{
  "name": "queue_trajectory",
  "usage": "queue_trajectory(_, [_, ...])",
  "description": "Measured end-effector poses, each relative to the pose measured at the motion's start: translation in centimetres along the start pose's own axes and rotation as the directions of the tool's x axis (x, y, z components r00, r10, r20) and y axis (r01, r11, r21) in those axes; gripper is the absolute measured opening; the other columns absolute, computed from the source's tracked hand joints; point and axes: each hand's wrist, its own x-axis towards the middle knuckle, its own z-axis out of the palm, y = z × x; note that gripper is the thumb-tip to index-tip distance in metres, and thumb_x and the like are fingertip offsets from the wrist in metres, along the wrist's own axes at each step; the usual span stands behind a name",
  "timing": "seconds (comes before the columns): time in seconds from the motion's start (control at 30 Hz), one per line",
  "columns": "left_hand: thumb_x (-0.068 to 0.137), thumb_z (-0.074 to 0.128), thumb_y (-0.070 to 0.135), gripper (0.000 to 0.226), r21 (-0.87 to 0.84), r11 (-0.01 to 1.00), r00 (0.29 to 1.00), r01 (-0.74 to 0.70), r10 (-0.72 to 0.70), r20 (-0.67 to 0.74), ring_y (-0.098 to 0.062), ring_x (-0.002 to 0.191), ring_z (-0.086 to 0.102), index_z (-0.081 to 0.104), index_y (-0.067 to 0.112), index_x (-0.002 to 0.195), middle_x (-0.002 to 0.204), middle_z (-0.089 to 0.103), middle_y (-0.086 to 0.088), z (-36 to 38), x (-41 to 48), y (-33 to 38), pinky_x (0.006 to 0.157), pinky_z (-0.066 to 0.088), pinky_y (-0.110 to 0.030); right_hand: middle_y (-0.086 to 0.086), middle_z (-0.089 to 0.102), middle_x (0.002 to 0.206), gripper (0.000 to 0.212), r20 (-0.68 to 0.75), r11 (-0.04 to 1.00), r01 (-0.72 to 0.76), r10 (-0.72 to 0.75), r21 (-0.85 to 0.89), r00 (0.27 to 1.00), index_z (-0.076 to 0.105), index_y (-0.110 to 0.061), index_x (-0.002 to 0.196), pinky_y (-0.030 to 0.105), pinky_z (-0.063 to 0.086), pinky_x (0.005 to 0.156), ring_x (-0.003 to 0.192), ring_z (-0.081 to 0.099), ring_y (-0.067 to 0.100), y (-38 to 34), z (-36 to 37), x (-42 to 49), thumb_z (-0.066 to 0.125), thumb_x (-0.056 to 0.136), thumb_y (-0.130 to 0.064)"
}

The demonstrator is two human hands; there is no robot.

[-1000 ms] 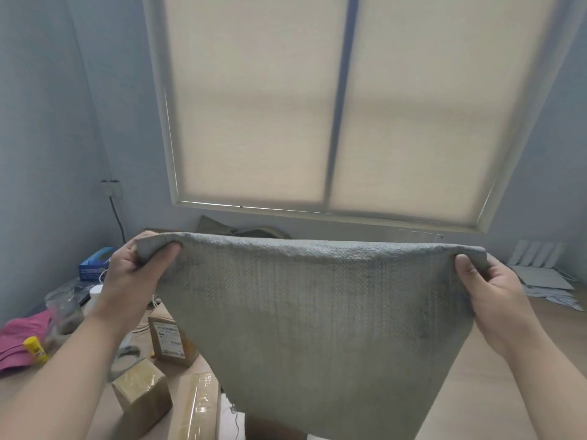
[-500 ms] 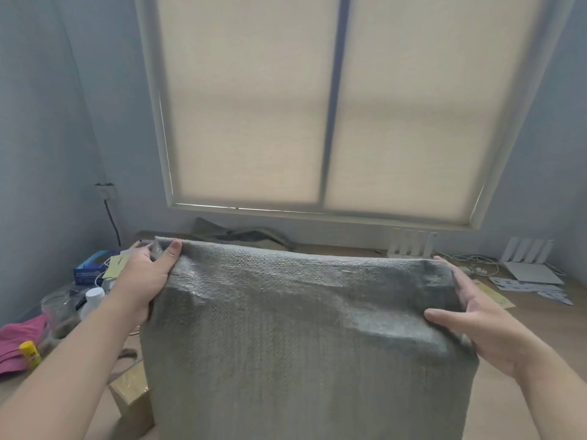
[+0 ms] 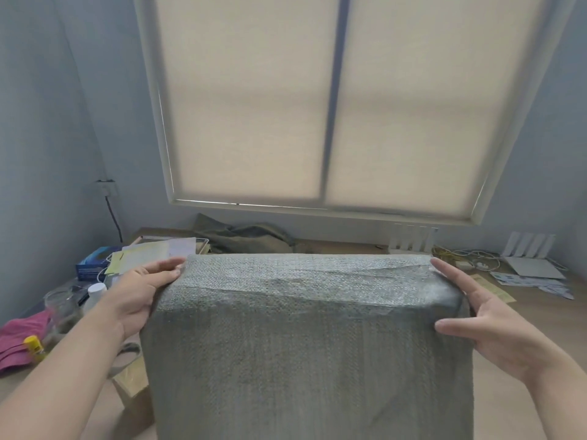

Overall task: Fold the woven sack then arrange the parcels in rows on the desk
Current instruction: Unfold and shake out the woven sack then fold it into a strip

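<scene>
1. the sack (image 3: pixel 305 344) hangs spread above the desk (image 3: pixel 559 319), top edge level.
2. the left hand (image 3: pixel 139 293) grips its left corner; the right hand (image 3: pixel 495 331) pinches the right edge, fingers straight.
3. judged best: hold corners level, lower flat, crease evenly, clear of the parcel (image 3: pixel 131 385).

the grey woven sack (image 3: pixel 305 344) fills the middle, and its top edge is folded over and bright. the left hand (image 3: pixel 139 296) pinches the upper left corner. the right hand (image 3: pixel 495 328) holds the right edge, thumb on the front, fingers straight along the side. below the sack at the left, 1 brown parcel (image 3: pixel 131 387) shows on the desk (image 3: pixel 498 408). farther left lie a pink cloth (image 3: pixel 19 341) and a white bottle (image 3: pixel 97 289).
</scene>
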Motion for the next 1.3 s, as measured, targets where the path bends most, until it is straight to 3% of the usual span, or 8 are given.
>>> queue_trajectory(0.2, [0.059, 0.086, -0.008, 0.099, 0.151, 0.989, 0.928, -0.006, -0.051, 0.369, -0.023, 0.121, 0.066, 0.052, 0.040, 0.139, 0.133, 0.067, 0.008, -2.0, -0.5, -0.5, 0.085, 0.061, -0.037, 0.015, 0.073, 0.097, 0.077, -0.153, 0.997, 0.062, -0.069, -0.048, 0.986, 0.070, -0.022, 0.101, 0.022, 0.058, 0.066, 0.080, 0.070, 0.019, 1.1, 0.0, 0.5, 0.101, 0.034, -0.042])
queue_trajectory(0.3, [0.053, 0.095, 0.000, 0.076, 0.138, 0.990, 0.966, 0.012, -0.047, 0.255, -0.033, 0.113, 0.066, 0.072, 0.030, 0.119, 0.127, 0.067, -0.009, -1.4, -0.1, -0.8, 0.086, 0.060, -0.043, 0.010, 0.073, 0.096, 0.070, -0.194, 0.987, 0.074, -0.101, -0.142, 0.976, 0.071, -0.026, 0.101, 0.017, 0.055, 0.068, 0.082, 0.068, 0.015, 1.3, -0.1, 0.9, 0.096, 0.040, -0.050])
queue_trajectory(0.4, [0.035, 0.102, 0.022, 0.058, 0.164, 0.986, 0.995, -0.008, -0.008, 0.102, -0.030, 0.110, 0.061, 0.082, 0.016, 0.089, 0.113, 0.072, -0.014, -1.0, 0.1, -1.2, 0.093, 0.049, -0.042, 0.005, 0.074, 0.112, 0.067, -0.140, 0.990, 0.025, -0.045, -0.140, 0.989, 0.069, -0.030, 0.118, 0.033, 0.060, 0.084, 0.101, 0.072, 0.026, 1.3, -0.2, 1.0, 0.090, 0.057, -0.011])
queue_trajectory(0.53, [0.066, 0.075, -0.016, 0.070, 0.224, 0.973, 0.966, -0.049, -0.012, 0.259, -0.023, 0.119, 0.059, 0.068, 0.021, 0.125, 0.133, 0.061, -0.005, -0.5, -1.3, -0.9, 0.091, 0.050, -0.037, 0.013, 0.071, 0.116, 0.068, -0.114, 0.987, 0.006, -0.024, -0.158, 0.993, 0.062, -0.025, 0.123, 0.026, 0.060, 0.075, 0.094, 0.072, 0.024, 1.6, -0.7, 1.1, 0.072, 0.074, 0.021])
queue_trajectory(0.7, [0.077, 0.079, -0.001, 0.053, 0.531, 0.822, 0.974, -0.206, 0.118, 0.195, -0.028, 0.110, 0.059, 0.070, 0.041, 0.108, 0.119, 0.064, -0.004, -0.3, -0.8, -1.2, 0.095, 0.052, -0.047, 0.011, 0.069, 0.100, 0.033, -0.243, 0.957, 0.103, -0.172, -0.271, 0.955, 0.069, -0.013, 0.103, 0.008, 0.048, 0.062, 0.073, 0.061, 0.000, 1.6, -0.6, 1.6, 0.075, 0.079, 0.008])
queue_trajectory(1.03, [0.090, 0.071, 0.018, 0.015, 0.409, 0.837, 0.920, -0.363, 0.393, 0.013, -0.026, 0.097, 0.060, 0.074, 0.031, 0.085, 0.093, 0.069, -0.005, 1.4, -0.9, -1.0, 0.094, 0.048, -0.053, 0.008, 0.068, 0.094, 0.021, -0.347, 0.887, 0.127, -0.300, -0.444, 0.888, 0.076, -0.021, 0.078, 0.017, 0.046, 0.070, 0.089, 0.060, 0.020, 1.4, -0.7, 2.6, 0.085, 0.073, -0.003])
queue_trajectory(1.2, [0.080, 0.068, 0.027, 0.010, 0.160, 0.865, 0.878, -0.476, 0.478, 0.027, -0.011, 0.092, 0.058, 0.077, 0.028, 0.085, 0.090, 0.068, 0.005, 2.1, -1.7, 0.0, 0.088, 0.044, -0.033, 0.006, 0.075, 0.095, 0.048, -0.322, 0.963, 0.262, -0.266, -0.056, 0.909, 0.078, -0.011, 0.094, 0.016, 0.055, 0.075, 0.091, 0.067, 0.015, 0.5, -1.1, 2.6, 0.093, 0.057, -0.038])
queue_trajectory(1.3, [0.080, 0.067, 0.028, 0.012, 0.042, 0.854, 0.853, -0.519, 0.520, -0.034, -0.002, 0.082, 0.061, 0.077, 0.024, 0.086, 0.082, 0.071, 0.014, 2.5, -1.3, -0.1, 0.079, 0.048, -0.024, 0.000, 0.078, 0.088, 0.032, -0.331, 0.946, 0.312, -0.268, 0.088, 0.905, 0.074, -0.010, 0.097, 0.019, 0.058, 0.069, 0.085, 0.070, 0.015, -0.7, -0.4, 2.5, 0.080, 0.070, -0.026])
